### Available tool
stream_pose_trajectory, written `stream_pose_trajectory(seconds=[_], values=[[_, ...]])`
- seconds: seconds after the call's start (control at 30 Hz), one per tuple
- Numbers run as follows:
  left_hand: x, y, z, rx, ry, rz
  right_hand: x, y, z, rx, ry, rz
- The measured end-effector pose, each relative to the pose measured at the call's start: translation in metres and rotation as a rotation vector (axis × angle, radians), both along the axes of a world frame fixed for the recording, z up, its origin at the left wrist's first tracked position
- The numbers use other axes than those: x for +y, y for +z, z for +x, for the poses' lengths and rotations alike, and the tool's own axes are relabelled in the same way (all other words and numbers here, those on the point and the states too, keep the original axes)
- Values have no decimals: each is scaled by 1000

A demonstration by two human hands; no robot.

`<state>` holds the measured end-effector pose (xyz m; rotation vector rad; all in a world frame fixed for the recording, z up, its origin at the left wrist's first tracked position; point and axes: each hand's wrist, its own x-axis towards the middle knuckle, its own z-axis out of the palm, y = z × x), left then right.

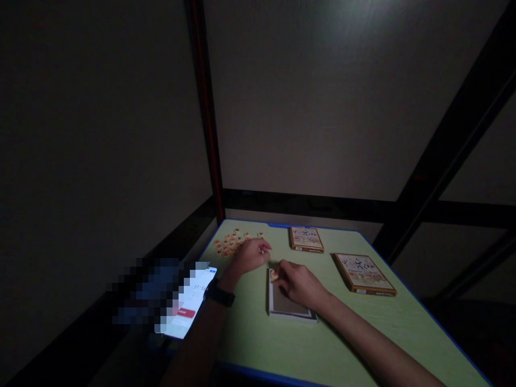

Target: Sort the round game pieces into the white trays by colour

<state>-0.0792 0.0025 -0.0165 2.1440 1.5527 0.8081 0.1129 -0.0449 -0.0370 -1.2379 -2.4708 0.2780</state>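
My right hand is closed, its fingertips on a round Chinese chess piece with a red mark. That piece is at the far left corner of an open shallow box with a brown inside and a pale rim; my hand covers the box's right part. Just beyond, my left hand hovers with its fingers curled together, and the pale edge of a small Chinese chess piece shows between them. Several loose chess pieces, round and light with red or dark marks, lie spread to the left of this hand, partly hidden by it.
Two flat printed boxes, one at the back and one at the right, lie on the green table with a blue edge. At the left edge is a lit phone, partly blurred out. Walls stand behind and left.
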Motion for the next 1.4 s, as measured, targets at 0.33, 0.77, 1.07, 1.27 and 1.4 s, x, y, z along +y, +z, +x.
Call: stream_pose_trajectory(seconds=[0.33,0.77,1.07,1.27,1.4], values=[[52,36,-66,566,428,-172,10,-14,21,177,-58,272],[75,25,-86,650,313,-272,16,-14,31,155,-99,321],[65,22,-81,601,195,-166,17,-13,32,127,-108,309],[62,23,-72,615,201,-153,19,-15,33,124,-125,320],[60,27,-70,606,243,-132,19,-15,34,121,-127,311]])
